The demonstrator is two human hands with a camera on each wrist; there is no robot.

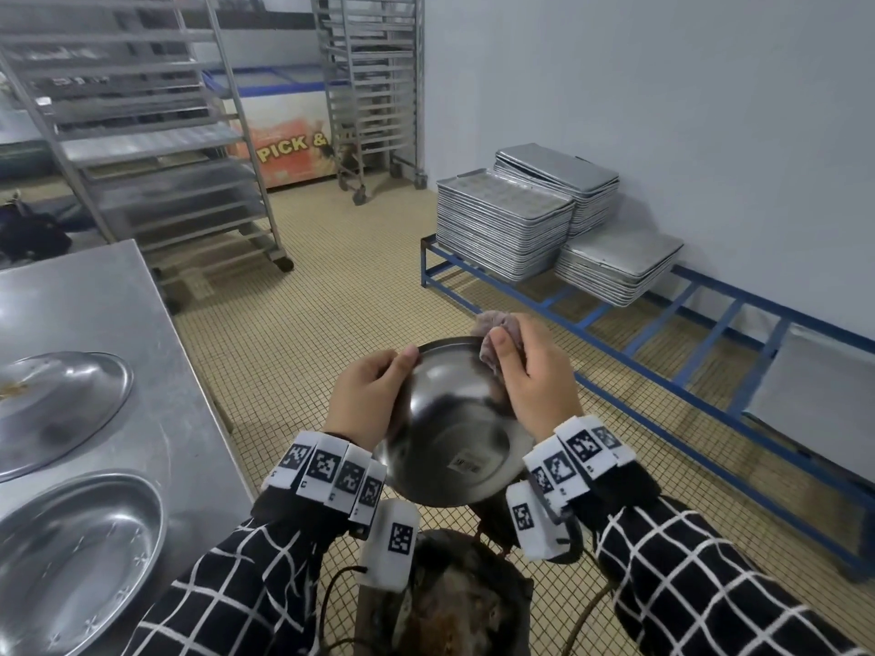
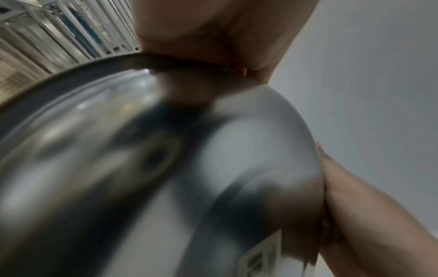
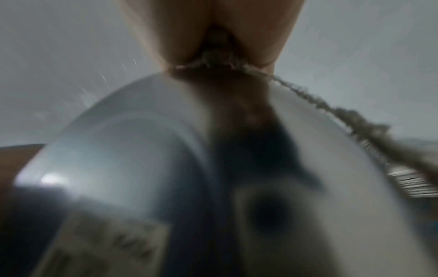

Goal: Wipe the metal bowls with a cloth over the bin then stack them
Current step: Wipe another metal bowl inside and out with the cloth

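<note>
A metal bowl point(image 1: 450, 433) is held tilted with its underside and a barcode sticker toward me, above a dark bin point(image 1: 454, 603). My left hand point(image 1: 367, 395) grips its left rim, thumb on the edge. My right hand point(image 1: 525, 371) pinches a greyish cloth point(image 1: 495, 333) over the far right rim. The left wrist view shows the bowl point(image 2: 166, 168) blurred under my left hand point(image 2: 225, 33). In the right wrist view the cloth point(image 3: 218, 54) is squeezed between my right hand's fingers point(image 3: 166, 33) against the bowl point(image 3: 142, 150).
A steel table point(image 1: 142, 371) at left carries two more metal bowls point(image 1: 52, 409) point(image 1: 71, 561). Stacks of baking trays point(image 1: 506, 224) sit on a blue frame point(image 1: 663, 338) along the right wall. Wheeled racks point(image 1: 156, 134) stand on the tiled floor behind.
</note>
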